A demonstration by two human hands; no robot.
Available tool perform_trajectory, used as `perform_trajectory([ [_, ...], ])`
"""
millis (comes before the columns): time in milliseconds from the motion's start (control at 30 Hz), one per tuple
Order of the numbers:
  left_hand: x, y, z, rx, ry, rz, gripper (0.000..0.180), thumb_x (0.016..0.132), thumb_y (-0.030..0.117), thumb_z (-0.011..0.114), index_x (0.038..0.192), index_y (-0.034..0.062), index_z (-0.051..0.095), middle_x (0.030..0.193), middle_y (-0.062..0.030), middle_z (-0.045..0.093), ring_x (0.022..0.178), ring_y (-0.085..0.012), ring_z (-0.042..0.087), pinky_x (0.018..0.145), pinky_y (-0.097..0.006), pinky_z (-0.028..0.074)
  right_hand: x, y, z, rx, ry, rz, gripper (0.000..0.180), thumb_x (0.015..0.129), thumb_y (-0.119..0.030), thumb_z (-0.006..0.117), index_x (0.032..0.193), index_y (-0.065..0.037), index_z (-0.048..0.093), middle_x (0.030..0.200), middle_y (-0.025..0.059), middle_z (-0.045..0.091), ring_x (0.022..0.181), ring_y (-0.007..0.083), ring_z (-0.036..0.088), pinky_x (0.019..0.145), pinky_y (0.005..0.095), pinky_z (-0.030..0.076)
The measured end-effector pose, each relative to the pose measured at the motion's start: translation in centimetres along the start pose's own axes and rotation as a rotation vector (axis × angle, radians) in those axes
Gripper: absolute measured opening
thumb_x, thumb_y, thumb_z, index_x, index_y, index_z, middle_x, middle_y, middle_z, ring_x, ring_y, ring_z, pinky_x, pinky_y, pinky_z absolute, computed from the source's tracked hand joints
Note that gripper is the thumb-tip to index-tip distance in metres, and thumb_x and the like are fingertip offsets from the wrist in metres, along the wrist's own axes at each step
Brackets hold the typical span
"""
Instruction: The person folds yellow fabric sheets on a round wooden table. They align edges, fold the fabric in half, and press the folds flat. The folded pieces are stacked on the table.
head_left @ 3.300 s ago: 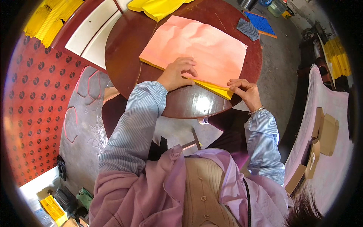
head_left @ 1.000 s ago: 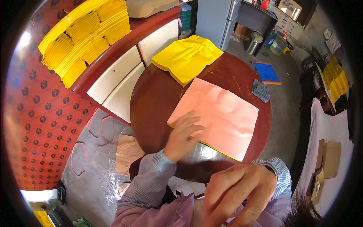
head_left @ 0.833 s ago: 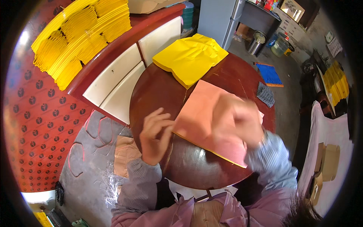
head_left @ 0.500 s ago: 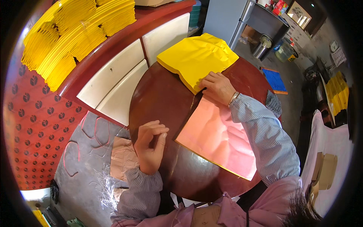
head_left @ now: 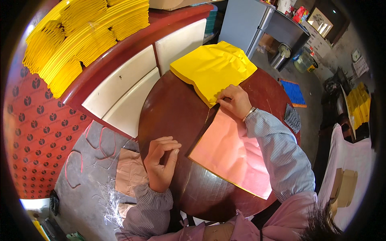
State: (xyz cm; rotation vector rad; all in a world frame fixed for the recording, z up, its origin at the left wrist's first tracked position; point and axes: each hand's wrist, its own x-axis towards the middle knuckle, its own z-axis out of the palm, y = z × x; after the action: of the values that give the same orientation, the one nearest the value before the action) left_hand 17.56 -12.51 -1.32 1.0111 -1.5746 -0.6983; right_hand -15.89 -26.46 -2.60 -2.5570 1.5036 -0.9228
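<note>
A thick stack of yellow paper sheets (head_left: pixel 213 68) lies at the far side of the round dark-red table (head_left: pixel 161 104), its top sheets wavy. My right hand (head_left: pixel 235 101) is at the stack's near corner, thumb and forefinger closed on the yellow paper's edge. Under my right wrist lies a pink sheet (head_left: pixel 233 148), with a thin yellow edge showing along its near side. My left hand (head_left: pixel 161 162) hangs over the table's left edge, fingers loosely curled, a gap inside the curl and nothing held.
Several bundles of folded yellow paper (head_left: pixel 88 36) cover the red-edged counter (head_left: pixel 161 22) at upper left. Brown paper (head_left: pixel 130 172), red cord (head_left: pixel 72 170) and white string shreds (head_left: pixel 110 207) lie on the floor at left. A grey fridge (head_left: pixel 241 24) and a bin (head_left: pixel 281 56) stand beyond.
My right hand's fingers have drawn together at the stack's corner. My left hand keeps its loose curl, and the whole view has shifted slightly.
</note>
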Motion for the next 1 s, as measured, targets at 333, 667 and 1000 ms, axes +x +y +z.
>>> perform_trajectory([
  [333, 3.8, -0.8, 1.0, -0.201, -0.095, -0.299, 0.017, 0.100, -0.001, 0.065, 0.116, -0.0030, 0.072, 0.120, -0.0137, 0.071, 0.122, -0.0265, 0.067, 0.107, -0.036, 0.053, 0.6, 2.9, -0.3, 0.750, -0.111, 0.558, 0.009, 0.087, -0.004, 0.084, 0.093, -0.002, 0.078, 0.092, 0.0023, 0.078, 0.082, 0.0112, 0.071, 0.078, 0.0260, 0.057],
  [667, 19.2, -2.7, 14.7, -1.123, -0.201, -0.957, 0.056, 0.107, 0.020, 0.065, 0.145, -0.0149, 0.043, 0.141, -0.0261, 0.055, 0.134, -0.0349, 0.058, 0.117, -0.042, 0.047, 1.9, 2.4, -3.3, 0.248, 0.264, 0.050, 0.012, 0.086, -0.011, 0.084, 0.096, -0.010, 0.076, 0.092, 0.0055, 0.073, 0.093, 0.0223, 0.068, 0.083, 0.0323, 0.052],
  [1000, 16.5, -1.3, 15.0, -0.989, -0.211, -0.775, 0.035, 0.101, 0.003, 0.065, 0.136, 0.0039, 0.059, 0.135, -0.0095, 0.066, 0.124, -0.0239, 0.065, 0.104, -0.038, 0.051, -4.4, -4.3, -5.2, 1.034, 0.494, 0.590, 0.024, 0.105, -0.019, 0.070, 0.123, -0.007, 0.062, 0.120, 0.0061, 0.064, 0.114, 0.0173, 0.063, 0.103, 0.0350, 0.053],
])
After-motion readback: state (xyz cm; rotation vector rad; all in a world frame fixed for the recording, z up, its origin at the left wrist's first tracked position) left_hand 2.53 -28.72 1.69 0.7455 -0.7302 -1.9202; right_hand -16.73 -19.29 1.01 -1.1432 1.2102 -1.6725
